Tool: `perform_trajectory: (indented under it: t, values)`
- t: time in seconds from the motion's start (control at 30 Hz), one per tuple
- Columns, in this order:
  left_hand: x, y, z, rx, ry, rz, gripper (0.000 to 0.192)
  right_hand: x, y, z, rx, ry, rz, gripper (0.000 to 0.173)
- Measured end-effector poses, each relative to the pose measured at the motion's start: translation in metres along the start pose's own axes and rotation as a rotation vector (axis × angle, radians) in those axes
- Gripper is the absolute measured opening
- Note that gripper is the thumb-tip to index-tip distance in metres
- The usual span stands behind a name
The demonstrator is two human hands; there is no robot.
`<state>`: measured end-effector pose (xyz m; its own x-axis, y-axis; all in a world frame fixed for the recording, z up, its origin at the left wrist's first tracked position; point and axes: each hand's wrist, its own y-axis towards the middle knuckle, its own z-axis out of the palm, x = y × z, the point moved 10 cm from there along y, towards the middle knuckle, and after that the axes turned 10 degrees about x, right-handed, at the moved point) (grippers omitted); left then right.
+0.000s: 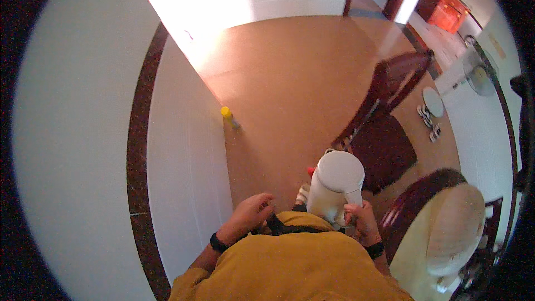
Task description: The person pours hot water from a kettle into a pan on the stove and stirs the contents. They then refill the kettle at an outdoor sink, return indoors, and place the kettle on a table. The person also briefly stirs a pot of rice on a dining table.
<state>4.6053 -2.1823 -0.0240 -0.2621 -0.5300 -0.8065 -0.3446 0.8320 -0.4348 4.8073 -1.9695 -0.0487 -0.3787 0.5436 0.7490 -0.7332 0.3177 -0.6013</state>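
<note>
My right hand (363,222) grips the handle of a white lidded jug (334,188), possibly a kettle, in front of my right hip. The jug's flat round lid faces up and looks shut, and its handle points back towards me. My left hand (252,212) hangs at the left of my waist, fingers loosely curled and a little apart, with nothing seen in it. Close beside it is a black strap or band (288,229) at the waist of my yellow shirt (288,263). Each wrist wears a dark band. Something small and red (311,171) shows just behind the jug.
A dark wooden chair (382,150) stands just beyond the jug. To the right is a round table (407,255) bearing a pale dome (457,225). A yellow-capped container (228,115) stands by the left wall (188,167). Shoes (426,117) and a standing fan (480,73) are farther right.
</note>
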Motion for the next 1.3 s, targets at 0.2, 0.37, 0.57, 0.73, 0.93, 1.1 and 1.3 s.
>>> perform_trajectory:
  t: [0.2,0.37,0.57,0.73,0.93,1.1,1.3]
  values:
    - [0.011,0.02,-0.068,-0.274,-0.141,-0.213,0.032,0.094,0.109,0.009,0.134,-0.167,-0.018,0.021]
    - [0.033,0.049,-0.111,-0.343,-0.244,-0.281,0.031,0.16,0.191,0.026,0.14,-0.167,-0.069,0.021]
    - [0.038,0.118,-0.2,-0.28,-0.209,-0.254,0.03,0.203,0.248,0.046,0.059,-0.168,-0.051,0.024]
    - [0.001,0.202,-0.304,-0.32,-0.255,-0.105,0.029,0.256,0.285,0.053,0.033,-0.154,0.035,0.025]
    - [-0.029,0.316,-0.391,-0.144,-0.4,-0.006,0.028,0.306,0.374,0.044,-0.086,-0.115,-0.121,0.027]
    - [-0.047,0.401,-0.437,-0.145,-0.348,0.014,0.028,0.365,0.462,0.031,-0.135,0.067,-0.176,0.024]
    - [-0.055,0.475,-0.497,-0.237,-0.481,-0.073,0.03,0.491,0.566,0.041,-0.1,-0.164,-0.163,0.024]
